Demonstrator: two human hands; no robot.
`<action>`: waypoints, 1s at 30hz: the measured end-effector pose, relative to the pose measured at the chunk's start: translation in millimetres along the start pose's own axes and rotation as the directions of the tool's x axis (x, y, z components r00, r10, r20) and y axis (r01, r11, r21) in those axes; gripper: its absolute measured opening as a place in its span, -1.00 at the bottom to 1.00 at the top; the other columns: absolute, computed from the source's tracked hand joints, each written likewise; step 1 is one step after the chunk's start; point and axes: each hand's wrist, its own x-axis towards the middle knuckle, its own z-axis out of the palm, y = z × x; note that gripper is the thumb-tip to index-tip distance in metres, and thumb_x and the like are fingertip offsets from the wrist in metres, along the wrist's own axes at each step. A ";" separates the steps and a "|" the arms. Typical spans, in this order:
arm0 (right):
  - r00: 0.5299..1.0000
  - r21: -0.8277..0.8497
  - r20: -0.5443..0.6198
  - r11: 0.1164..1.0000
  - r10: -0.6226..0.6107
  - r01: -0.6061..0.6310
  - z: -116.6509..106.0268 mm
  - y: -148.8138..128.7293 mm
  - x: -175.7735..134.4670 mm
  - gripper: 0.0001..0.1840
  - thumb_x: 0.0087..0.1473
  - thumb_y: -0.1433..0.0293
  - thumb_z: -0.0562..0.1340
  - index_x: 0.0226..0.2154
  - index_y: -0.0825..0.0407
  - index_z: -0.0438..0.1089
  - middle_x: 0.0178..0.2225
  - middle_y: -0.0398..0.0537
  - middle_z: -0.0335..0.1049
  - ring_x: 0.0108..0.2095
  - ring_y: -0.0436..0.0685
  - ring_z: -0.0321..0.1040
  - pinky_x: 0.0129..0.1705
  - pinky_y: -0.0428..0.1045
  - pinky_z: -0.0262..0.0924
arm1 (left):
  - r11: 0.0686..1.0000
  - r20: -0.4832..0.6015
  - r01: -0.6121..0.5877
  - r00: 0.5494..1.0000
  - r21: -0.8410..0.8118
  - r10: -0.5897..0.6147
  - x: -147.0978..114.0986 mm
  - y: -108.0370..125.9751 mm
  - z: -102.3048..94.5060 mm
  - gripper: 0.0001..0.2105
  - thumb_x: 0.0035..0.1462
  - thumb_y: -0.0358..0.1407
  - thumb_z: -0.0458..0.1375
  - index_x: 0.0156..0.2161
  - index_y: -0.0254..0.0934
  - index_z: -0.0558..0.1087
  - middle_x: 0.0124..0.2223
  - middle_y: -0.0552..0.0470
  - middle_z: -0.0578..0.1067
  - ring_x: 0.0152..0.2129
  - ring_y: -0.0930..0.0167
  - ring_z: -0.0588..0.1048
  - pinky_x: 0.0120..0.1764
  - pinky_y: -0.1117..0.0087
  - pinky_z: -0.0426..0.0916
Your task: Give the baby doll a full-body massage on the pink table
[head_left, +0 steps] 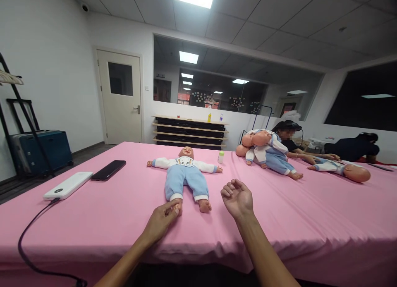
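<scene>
A baby doll [186, 177] in light blue trousers and a white top lies on its back on the pink cloth, arms spread and feet towards me. My left hand [163, 218] is closed around the doll's foot on the left side, thumb and fingers against it. To the right of the doll's other foot, my right hand [237, 198] hovers palm up above the cloth. Its fingers are loosely curled in, and nothing shows in them. A small bottle with a green cap [221, 157] stands near the doll's outstretched hand.
The pink-covered table [279, 221] also bears a white power bank [68, 185] with a black cable, a dark phone [108, 170] and a pile of dolls [266, 150]. At right, a person [291, 142] handles another doll [344, 169]. A second person [353, 148] is beyond.
</scene>
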 end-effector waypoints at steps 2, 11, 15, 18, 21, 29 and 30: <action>1.000 -0.003 0.003 1.000 -0.003 0.003 0.2 0.2 -2.1 -0.86 -0.01 0.42 0.20 -0.47 0.05 0.17 -0.59 -0.28 0.00 -0.64 -0.11 -0.02 -0.61 -0.16 -0.02 | 1.000 -0.005 0.002 1.000 0.008 -0.002 0.5 -1.0 0.0 -0.47 0.10 -0.02 0.08 0.07 -0.34 0.46 -0.33 -0.03 0.55 -0.46 0.36 0.42 -0.42 0.46 0.24; 0.880 -0.434 -0.001 0.793 -0.475 0.428 10.1 2.9 -13.2 -0.77 -0.07 0.35 0.33 -0.35 0.06 0.30 -0.52 -0.23 0.16 -0.53 -0.08 0.12 -0.48 -0.13 0.07 | 1.000 0.009 -0.014 1.000 -0.007 0.014 1.4 -1.7 -0.7 -0.49 0.11 -0.04 0.09 0.06 -0.33 0.46 -0.24 -0.05 0.56 -0.33 0.31 0.44 -0.27 0.43 0.29; 0.565 -0.665 0.153 0.339 -0.811 0.666 17.7 12.5 -23.5 -0.58 -0.03 0.38 0.34 -0.11 0.00 0.24 -0.39 -0.20 0.19 -0.35 -0.02 0.21 -0.23 -0.07 0.17 | 1.000 0.010 -0.019 1.000 0.002 0.019 2.1 -1.3 -0.6 -0.49 0.10 -0.03 0.09 0.05 -0.33 0.47 -0.25 -0.03 0.55 -0.36 0.34 0.44 -0.28 0.44 0.29; 0.402 -0.674 0.278 0.121 -0.872 0.729 22.6 14.5 -24.9 -0.51 0.01 0.39 0.30 -0.02 -0.03 0.14 -0.35 -0.18 0.16 -0.30 0.00 0.20 -0.13 -0.02 0.17 | 0.999 0.012 -0.016 1.000 0.035 0.015 1.3 -0.1 -1.2 -0.47 0.12 -0.02 0.07 0.07 -0.34 0.46 -0.28 -0.03 0.56 -0.40 0.36 0.44 -0.31 0.44 0.30; 0.290 -0.670 0.393 -0.055 -0.873 0.741 29.4 5.6 -14.9 -0.47 0.03 0.37 0.27 0.03 -0.01 0.08 -0.36 -0.18 0.13 -0.32 0.01 0.19 -0.13 0.02 0.18 | 0.996 0.018 -0.014 1.000 0.083 0.012 0.3 2.0 -2.5 -0.46 0.14 -0.01 0.04 0.09 -0.34 0.44 -0.29 -0.03 0.56 -0.38 0.34 0.46 -0.28 0.42 0.32; 0.504 -0.758 0.607 -0.256 -0.615 0.600 66.0 -42.3 44.4 -0.83 0.13 0.31 0.12 -0.34 0.08 0.32 -0.43 -0.14 0.25 -0.43 -0.02 0.19 -0.33 -0.09 0.13 | 0.988 -0.010 0.017 1.000 0.154 -0.016 2.2 0.0 -2.5 -0.43 0.07 0.05 0.08 0.08 -0.29 0.46 -0.12 -0.06 0.58 -0.23 0.22 0.53 -0.16 0.32 0.40; 0.565 -0.768 0.618 -0.267 -0.547 0.582 66.3 -43.8 50.7 -0.82 0.13 0.32 0.12 -0.42 0.08 0.32 -0.46 -0.15 0.26 -0.44 -0.03 0.19 -0.35 -0.10 0.11 | 0.987 -0.014 0.018 1.000 0.158 -0.016 3.5 -1.7 -2.8 -0.42 0.05 0.05 0.10 0.07 -0.29 0.47 -0.10 -0.06 0.58 -0.20 0.20 0.52 -0.13 0.31 0.40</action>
